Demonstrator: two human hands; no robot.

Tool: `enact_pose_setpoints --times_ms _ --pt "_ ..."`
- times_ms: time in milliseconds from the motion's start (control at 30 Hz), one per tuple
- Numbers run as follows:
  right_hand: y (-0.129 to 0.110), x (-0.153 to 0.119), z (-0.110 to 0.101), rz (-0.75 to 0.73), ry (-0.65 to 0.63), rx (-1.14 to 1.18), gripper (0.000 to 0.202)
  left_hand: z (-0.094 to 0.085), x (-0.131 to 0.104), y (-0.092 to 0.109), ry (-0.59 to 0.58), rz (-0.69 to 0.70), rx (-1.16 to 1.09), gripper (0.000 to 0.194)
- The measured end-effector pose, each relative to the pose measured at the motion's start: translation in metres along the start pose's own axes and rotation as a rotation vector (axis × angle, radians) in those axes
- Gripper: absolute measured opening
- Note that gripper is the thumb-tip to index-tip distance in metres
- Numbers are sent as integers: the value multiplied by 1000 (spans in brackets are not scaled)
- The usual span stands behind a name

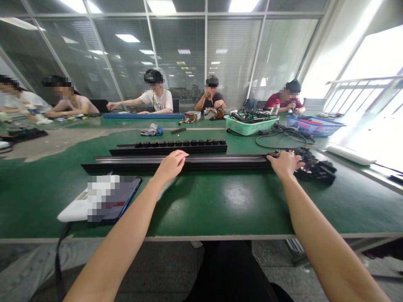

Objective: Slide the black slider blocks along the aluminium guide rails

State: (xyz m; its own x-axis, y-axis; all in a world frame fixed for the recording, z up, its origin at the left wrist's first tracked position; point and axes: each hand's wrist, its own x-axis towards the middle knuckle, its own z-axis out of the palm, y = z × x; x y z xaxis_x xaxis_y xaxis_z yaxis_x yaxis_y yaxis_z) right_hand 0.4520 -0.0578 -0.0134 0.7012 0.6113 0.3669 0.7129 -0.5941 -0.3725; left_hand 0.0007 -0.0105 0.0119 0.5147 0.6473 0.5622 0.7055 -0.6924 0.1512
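Resting the left hand (171, 164) on the long black rail (220, 165) here, holding the fingers close together and bending them over the top, near the middle of its length. Not being able to tell whether gripping it or simply leaning on it, with the thumb hidden from this angle! Over to the other side, spreading the fingers of the right hand (285, 162) apart, setting the thumb by the rail's right end and reaching with the rest over a heap of black parts (318, 168).

Looking along that rail now, lying sideways across the green table (201, 214) and showing a shiny groove along its upper side. Looking just past it, spotting a shorter black rail (198, 149) lying roughly parallel, with a row of small black pieces (179, 143) showing above its edge.

Glancing to the near left, finding a white device (73, 208) and a dark phone (129, 191) lying close together. Going farther back, passing a blue-grey cloth bundle (153, 130) and a small dark bar (178, 131), then coming to a loaded green basket (252, 126) and, to its right, a blue basket (329, 129). Across the table, seeing a person in a white T-shirt (162, 102) sitting behind a long blue bar (145, 116).
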Motion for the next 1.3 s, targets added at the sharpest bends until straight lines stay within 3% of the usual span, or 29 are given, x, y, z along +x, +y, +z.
enact_pose_setpoints --times_ms 1300 --pt "0 1 0 86 35 -13 38 0 -1 0 -7 -12 -13 37"
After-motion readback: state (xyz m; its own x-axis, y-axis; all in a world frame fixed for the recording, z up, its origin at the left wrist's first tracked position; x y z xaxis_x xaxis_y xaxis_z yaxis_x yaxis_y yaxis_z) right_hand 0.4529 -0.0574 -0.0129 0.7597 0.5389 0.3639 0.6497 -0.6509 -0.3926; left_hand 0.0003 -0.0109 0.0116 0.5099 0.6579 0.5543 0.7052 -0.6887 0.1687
